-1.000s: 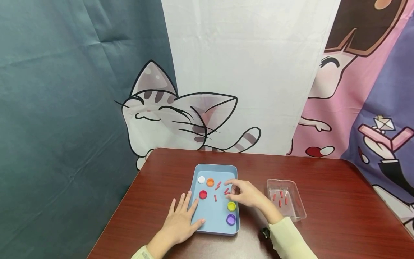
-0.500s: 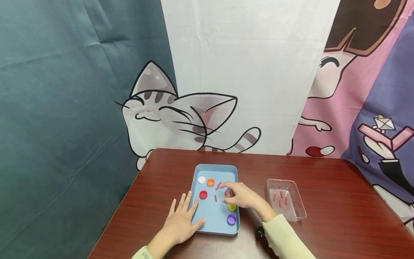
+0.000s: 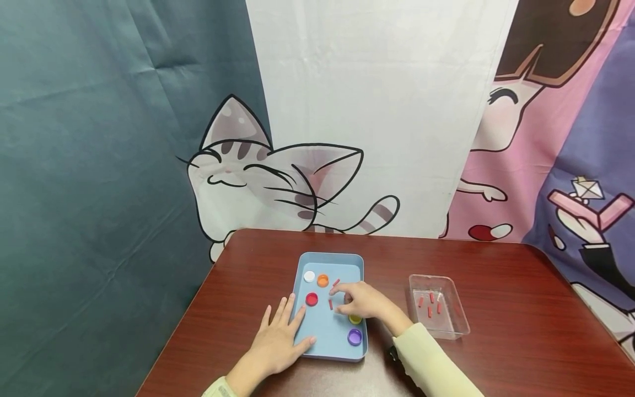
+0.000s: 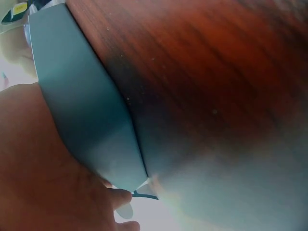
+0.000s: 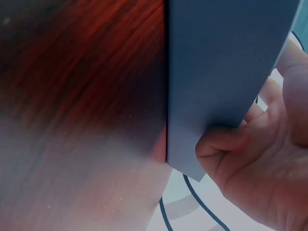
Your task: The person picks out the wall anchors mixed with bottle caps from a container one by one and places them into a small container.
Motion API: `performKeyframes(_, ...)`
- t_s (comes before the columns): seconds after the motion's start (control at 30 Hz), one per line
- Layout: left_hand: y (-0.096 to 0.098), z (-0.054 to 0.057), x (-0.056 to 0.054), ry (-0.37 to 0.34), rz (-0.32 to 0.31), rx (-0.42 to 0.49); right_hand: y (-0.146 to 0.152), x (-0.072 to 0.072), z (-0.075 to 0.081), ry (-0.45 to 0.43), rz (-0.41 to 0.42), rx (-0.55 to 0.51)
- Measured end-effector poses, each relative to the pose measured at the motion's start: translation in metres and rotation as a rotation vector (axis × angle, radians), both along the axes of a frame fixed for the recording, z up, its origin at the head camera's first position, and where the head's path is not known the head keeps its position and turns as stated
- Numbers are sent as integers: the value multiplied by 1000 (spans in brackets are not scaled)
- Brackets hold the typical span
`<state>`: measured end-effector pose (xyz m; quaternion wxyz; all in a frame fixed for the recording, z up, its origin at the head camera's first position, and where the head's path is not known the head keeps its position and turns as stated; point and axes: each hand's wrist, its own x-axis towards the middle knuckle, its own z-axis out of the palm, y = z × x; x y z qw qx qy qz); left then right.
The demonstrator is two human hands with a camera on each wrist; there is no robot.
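Observation:
A blue tray point(image 3: 327, 339) on the table holds several thin red sticks; one red stick point(image 3: 331, 304) lies near the middle and another stick point(image 3: 336, 282) farther back. My right hand point(image 3: 364, 300) hovers over the tray's right side, index finger and thumb apart, close to the middle stick. It partly covers the yellow cap point(image 3: 355, 319) and hides part of the tray floor. With fingers spread, my left hand point(image 3: 278, 336) rests at the tray's left edge. Both wrist views show mainly the tray's outer side point(image 4: 86, 96) beside each hand.
Inside the tray are a white cap point(image 3: 309, 277), an orange cap point(image 3: 323, 280), a red cap point(image 3: 311, 299) and a purple cap point(image 3: 354, 337). To the right stands a clear plastic box point(image 3: 463, 325) with several red sticks. A printed curtain point(image 3: 387, 110) hangs behind the table.
My right hand has moved left across the tray, from above the sticks at the right toward the middle stick. The left hand stays in place.

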<state>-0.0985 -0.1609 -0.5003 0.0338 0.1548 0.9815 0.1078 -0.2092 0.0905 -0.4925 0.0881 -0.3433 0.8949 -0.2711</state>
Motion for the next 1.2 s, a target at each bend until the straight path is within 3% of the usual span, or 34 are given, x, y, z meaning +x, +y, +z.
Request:
performKeyframes(0.43,0,0,1,-8,-13,4,-14,0,-1,22,-114,190)
performKeyframes(0.7,-1,-4,-2,25,-29,35,-20,0,-3,46,-187,272)
performKeyframes(1.2,-1,-2,-3,-9,-15,-8,-26,6,-5,79,-286,265)
